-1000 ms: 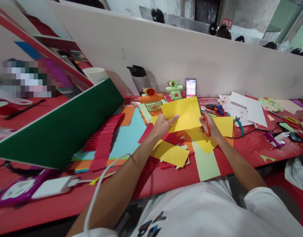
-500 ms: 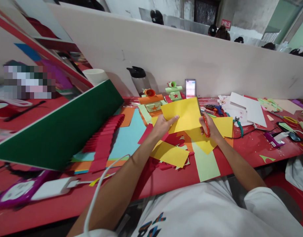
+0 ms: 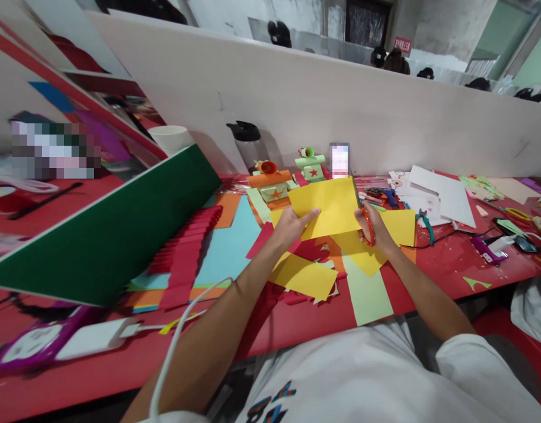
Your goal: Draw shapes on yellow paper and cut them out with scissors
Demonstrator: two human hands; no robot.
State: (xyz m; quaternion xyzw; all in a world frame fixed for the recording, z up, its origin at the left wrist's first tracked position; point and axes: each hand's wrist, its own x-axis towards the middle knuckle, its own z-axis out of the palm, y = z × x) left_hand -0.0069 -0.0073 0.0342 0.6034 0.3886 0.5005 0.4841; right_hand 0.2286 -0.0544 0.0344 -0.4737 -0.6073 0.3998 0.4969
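My left hand [image 3: 294,227] grips the left edge of a yellow paper sheet [image 3: 329,205], thumb on top, holding it up above the table. In my right hand [image 3: 375,228] are red-handled scissors [image 3: 368,225], their blades upright along the sheet's right edge; how far the blades are apart I cannot tell. Beneath lie another yellow sheet [image 3: 397,226], a smaller yellow piece [image 3: 304,275], a pale green strip [image 3: 367,288] and red paper scraps. Behind the sheet stand an orange paper figure [image 3: 270,179] and a green paper figure [image 3: 311,163], each with a star.
A green board [image 3: 107,226] leans at left beside pleated red paper [image 3: 182,252]. A bottle [image 3: 248,144] and a phone [image 3: 339,160] stand by the partition. Pliers [image 3: 425,226] lie right. A white cable [image 3: 175,346] crosses my left arm. Another person's sleeve [image 3: 532,308] is far right.
Almost nothing differs. The view has shifted very slightly; both hands keep their hold on the yellow sheet and the scissors.
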